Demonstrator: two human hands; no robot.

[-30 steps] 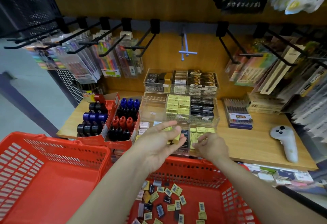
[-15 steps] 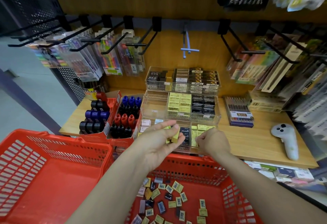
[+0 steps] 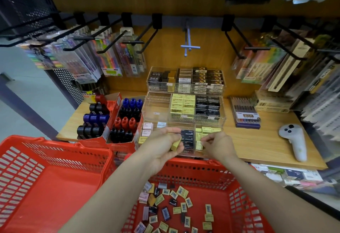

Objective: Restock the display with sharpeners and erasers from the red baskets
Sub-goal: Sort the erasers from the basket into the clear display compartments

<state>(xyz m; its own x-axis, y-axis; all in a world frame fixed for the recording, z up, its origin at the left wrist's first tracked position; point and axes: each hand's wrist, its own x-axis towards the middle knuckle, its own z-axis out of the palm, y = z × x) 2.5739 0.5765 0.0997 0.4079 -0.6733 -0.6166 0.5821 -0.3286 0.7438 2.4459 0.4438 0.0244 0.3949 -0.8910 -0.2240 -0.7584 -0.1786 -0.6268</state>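
My left hand holds several yellow erasers over the front clear display tray. My right hand has its fingers curled over the yellow erasers in that tray's right part; I cannot tell whether they pinch one. Black erasers fill the tray's middle and pink ones its left. Below my arms, a red basket holds several loose erasers. Red boxes of sharpeners stand left of the tray.
A second red basket sits at the lower left, bare inside. Two more clear trays of erasers rise behind the front one. A white controller and a pen box lie on the wooden shelf. Black hooks with pen packs overhang.
Both hands stay over the front tray. My right hand has moved slightly right and lower onto the yellow erasers, while my left keeps its erasers.
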